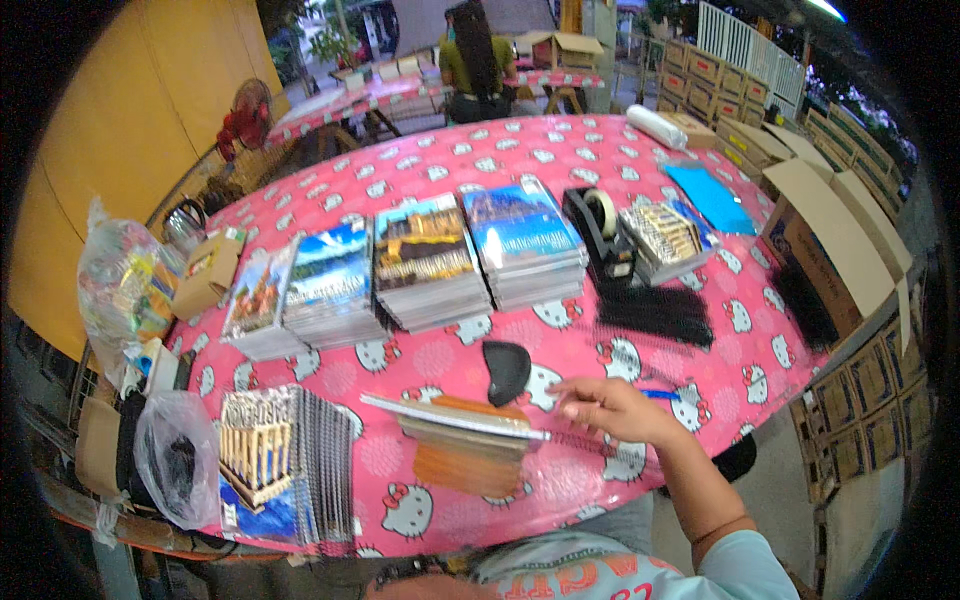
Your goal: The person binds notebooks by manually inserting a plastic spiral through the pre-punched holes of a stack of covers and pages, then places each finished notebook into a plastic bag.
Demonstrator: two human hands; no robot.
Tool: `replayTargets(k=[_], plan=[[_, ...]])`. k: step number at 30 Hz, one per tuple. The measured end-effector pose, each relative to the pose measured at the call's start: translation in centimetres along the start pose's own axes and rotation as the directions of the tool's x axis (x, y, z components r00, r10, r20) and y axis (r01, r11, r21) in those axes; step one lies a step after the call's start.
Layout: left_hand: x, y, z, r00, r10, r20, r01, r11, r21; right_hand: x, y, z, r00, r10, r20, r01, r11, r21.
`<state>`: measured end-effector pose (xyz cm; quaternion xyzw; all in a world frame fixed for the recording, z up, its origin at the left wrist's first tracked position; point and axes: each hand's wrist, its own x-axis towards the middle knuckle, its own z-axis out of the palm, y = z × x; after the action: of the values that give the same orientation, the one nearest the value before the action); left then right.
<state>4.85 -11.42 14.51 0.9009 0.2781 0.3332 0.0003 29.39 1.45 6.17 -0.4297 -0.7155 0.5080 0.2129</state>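
Head view, looking down on a table [400, 170] with a pink cat-print cover. The landmark is a black half-round piece [507, 372] near the middle. Just below it is a motion-blurred booklet [455, 416], tilted, its pale page edge uppermost and orange-brown showing beneath. To the landmark's right, the person's right hand [608, 408] is near the booklet's right end, fingers loosely bent and slightly apart; whether it grips anything cannot be told. A thin dark coil [600, 450] runs below that hand. The left hand is not visible. Above the landmark stand four stacks of picture-covered booklets [425, 255]; above and right are a black tape dispenser [603, 245] and a heap of black coils [655, 316]. Lower left of it lie spiral-bound booklets [285, 465]. Far above it, a person in a green top [470, 65] faces away.
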Motion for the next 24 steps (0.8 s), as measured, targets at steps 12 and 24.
replayTargets(k=[12,24], plan=[[2.0,-0.4,-0.4,0.985,0.14,-0.097,-0.163,0.942,-0.294,11.3,7.0,2.7,0.911,-0.41,0.049,0.351,0.707,-0.613],[3.3,-2.2,1.3,0.997,0.065,-0.05,-0.076,0.96,-0.269,8.0,6.8,1.9,0.94,-0.286,0.183,0.335,0.689,-0.642]])
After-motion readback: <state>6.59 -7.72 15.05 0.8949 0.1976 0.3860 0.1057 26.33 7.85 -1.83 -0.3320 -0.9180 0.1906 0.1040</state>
